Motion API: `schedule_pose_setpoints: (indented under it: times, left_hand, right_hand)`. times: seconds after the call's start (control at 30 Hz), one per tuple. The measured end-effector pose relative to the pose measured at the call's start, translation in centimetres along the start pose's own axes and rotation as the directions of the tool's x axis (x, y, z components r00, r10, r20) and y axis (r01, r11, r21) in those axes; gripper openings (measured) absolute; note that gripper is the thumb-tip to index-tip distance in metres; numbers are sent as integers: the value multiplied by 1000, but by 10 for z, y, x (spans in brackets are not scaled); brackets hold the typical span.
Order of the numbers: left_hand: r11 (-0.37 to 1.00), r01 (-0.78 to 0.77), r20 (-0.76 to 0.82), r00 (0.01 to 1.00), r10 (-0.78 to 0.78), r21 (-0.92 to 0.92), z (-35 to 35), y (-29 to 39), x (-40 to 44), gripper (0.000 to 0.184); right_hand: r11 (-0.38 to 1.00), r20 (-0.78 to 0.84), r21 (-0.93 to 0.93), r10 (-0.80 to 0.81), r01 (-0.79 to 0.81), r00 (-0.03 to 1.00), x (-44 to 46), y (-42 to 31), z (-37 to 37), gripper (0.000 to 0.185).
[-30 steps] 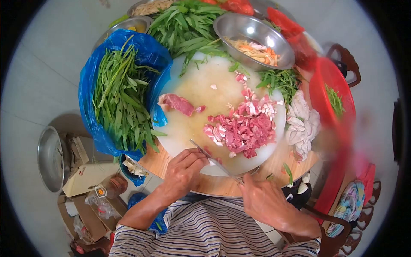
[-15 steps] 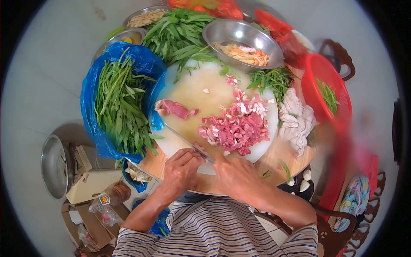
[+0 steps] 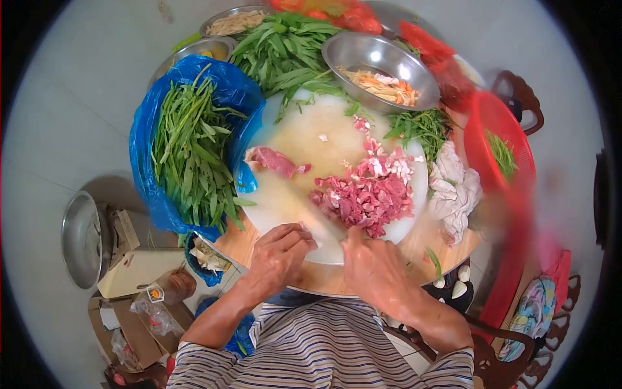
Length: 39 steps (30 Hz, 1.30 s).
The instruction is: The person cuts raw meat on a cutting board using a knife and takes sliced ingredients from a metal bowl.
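Note:
My right hand [image 3: 379, 269] is closed around the handle of a knife, whose blade [image 3: 319, 219] is smeared by motion and slants up to the left over the white round cutting board [image 3: 275, 211]. My left hand [image 3: 278, 256] lies at the board's near edge, fingers curled down on a small piece of meat, mostly hidden beneath them. A heap of cut raw meat [image 3: 369, 194] lies right of the blade. Farther back on the left is a larger uncut chunk of meat [image 3: 275, 161], apart from both hands.
Left of the board, a blue plastic bag [image 3: 144, 139] holds leafy greens [image 3: 191, 142]. More greens [image 3: 285, 48] and a steel bowl [image 3: 418, 74] of shredded food stand behind. To the right are a crumpled cloth [image 3: 453, 188] and a red basket [image 3: 483, 142].
The knife blade has lifted and swung right, away from my left fingers, and is now blurred. My right hand has shifted slightly right. The whole view has shifted a little.

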<state>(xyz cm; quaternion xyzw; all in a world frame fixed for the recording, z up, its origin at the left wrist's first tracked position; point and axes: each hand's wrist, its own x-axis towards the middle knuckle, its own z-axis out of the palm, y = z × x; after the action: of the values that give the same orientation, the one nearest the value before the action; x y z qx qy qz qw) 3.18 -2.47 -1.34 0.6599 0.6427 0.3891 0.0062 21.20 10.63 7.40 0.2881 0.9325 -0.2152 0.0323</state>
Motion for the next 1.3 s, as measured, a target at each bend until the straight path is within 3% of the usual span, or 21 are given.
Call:
schedule_pose_setpoints:
  times: [0.17, 0.23, 0.37, 0.43, 0.63, 1.1, 1.3]
  left_hand:
    - [994, -4, -36, 999, 0, -107, -4, -3, -1, 28]
    - [969, 157, -109, 978, -179, -189, -12, -1, -7, 26]
    - [972, 193, -161, 963, -214, -134, -14, -12, -14, 28]
    - [994, 36, -83, 996, -45, -105, -14, -13, -9, 31]
    - [994, 64, 3, 998, -64, -85, -9, -5, -2, 33]
    - [994, 78, 15, 997, -77, -78, -7, -8, -1, 32]
    - [991, 92, 12, 996, -91, -95, -9, -12, 0, 32]
  right_hand:
    - [997, 4, 81, 1, -1, 1000, -14, -2, -27, 21]
    - [992, 2, 120, -49, 48, 999, -21, -4, -29, 23]
    - [993, 59, 98, -67, 61, 996, -24, -3, -25, 23]
    - [992, 55, 97, -83, 78, 995, -26, -2, -22, 23]
    - [990, 97, 107, -103, 93, 990, -25, 2, -11, 23]
    - [995, 213, 17, -96, 95, 972, -28, 4, -24, 14]
    - [996, 186, 33, -92, 87, 978, -24, 1, -17, 14]
